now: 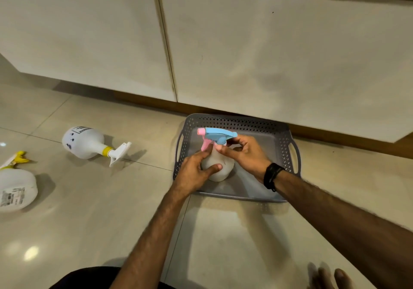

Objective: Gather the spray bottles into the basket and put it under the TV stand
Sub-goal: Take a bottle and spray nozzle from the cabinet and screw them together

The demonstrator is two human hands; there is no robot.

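A grey perforated basket (280,132) sits on the tiled floor just in front of the TV stand (268,54). Inside it stands a white spray bottle with a pink and blue trigger head (220,135). My left hand (196,172) wraps the bottle's round body. At the bottle's neck, below the blue head, my right hand (244,154) grips it. A second white spray bottle with a yellow collar (87,142) lies on its side on the floor to the left. A third white bottle with a yellow trigger (15,188) lies at the far left edge.
The TV stand's pale doors hang above a dark gap over a brown plinth (335,141) right behind the basket. Glossy floor tiles (111,210) stretch to the left and toward me. My toes (326,277) show at the bottom right.
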